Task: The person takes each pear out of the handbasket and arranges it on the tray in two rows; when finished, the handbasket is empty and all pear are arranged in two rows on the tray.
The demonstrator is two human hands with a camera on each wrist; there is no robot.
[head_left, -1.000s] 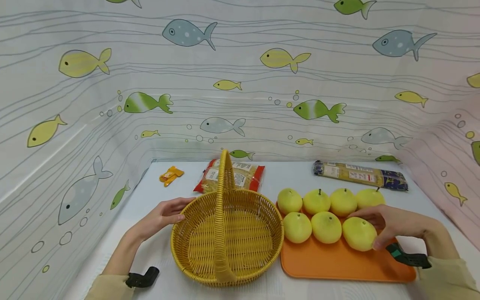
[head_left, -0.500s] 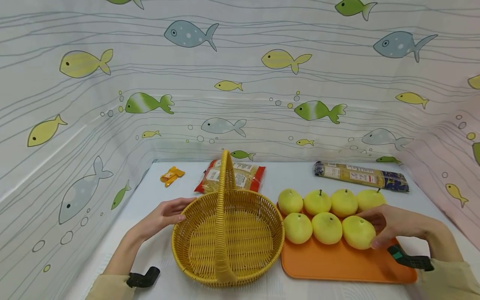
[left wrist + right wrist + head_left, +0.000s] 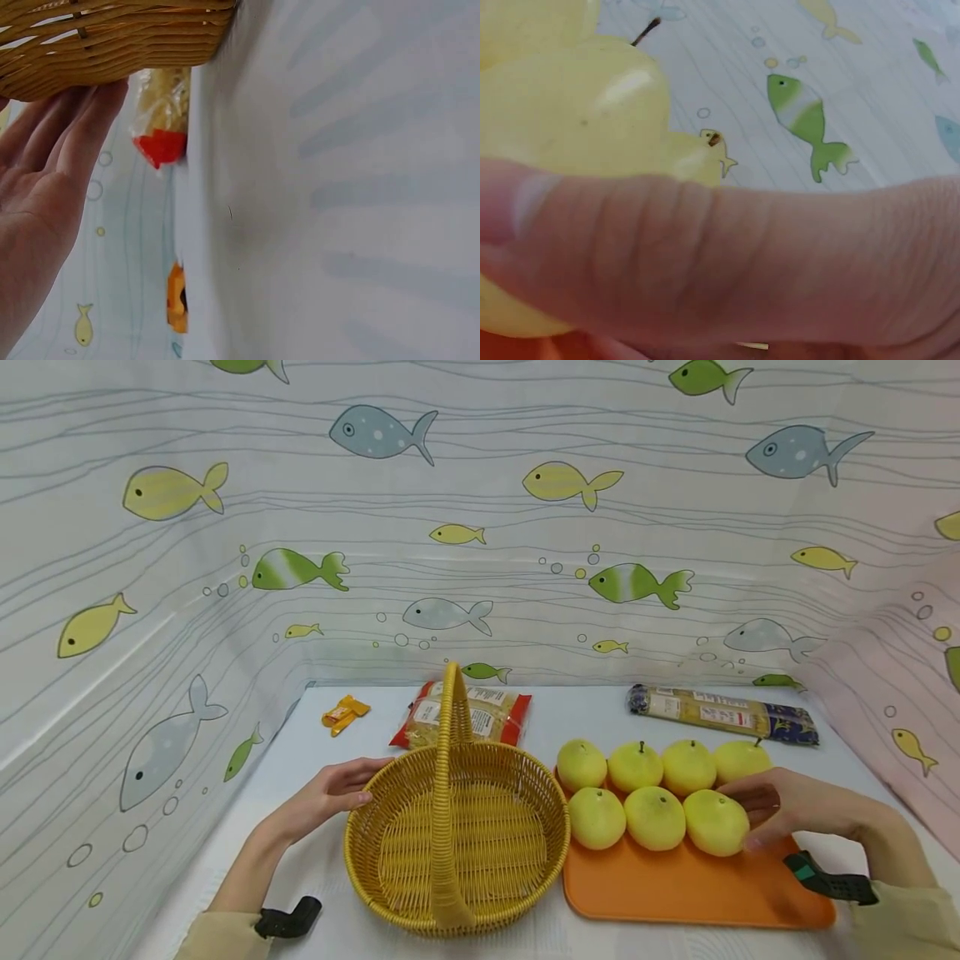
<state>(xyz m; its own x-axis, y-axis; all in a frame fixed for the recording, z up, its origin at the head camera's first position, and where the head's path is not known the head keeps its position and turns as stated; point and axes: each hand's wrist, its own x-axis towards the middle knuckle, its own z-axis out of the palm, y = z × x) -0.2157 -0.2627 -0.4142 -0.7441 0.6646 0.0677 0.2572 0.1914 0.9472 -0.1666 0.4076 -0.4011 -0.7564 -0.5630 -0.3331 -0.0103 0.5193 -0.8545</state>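
In the head view, a golden wicker basket (image 3: 465, 843) with a tall handle stands in the middle of the table. My left hand (image 3: 322, 797) touches its left side, fingers extended against the outer wall and thumb at the rim. Round yellow pears stand in two rows on an orange tray (image 3: 675, 893) to the right. Beside the rightmost front pear (image 3: 716, 823) is my right hand (image 3: 813, 806), its thumb at the pear's right edge and its fingers behind. In the right wrist view the thumb (image 3: 705, 255) covers much of the pears.
Behind the basket lies a clear bag with red ends (image 3: 480, 710). An orange packet (image 3: 345, 714) is at the back left. A long dark-ended package (image 3: 723, 714) lies at the back right. Fish-patterned curtains enclose the sides and back.
The front right pear has shifted slightly back and left, into line with its row. My right hand has drawn slightly off it to the right. The left hand and basket hold their places.
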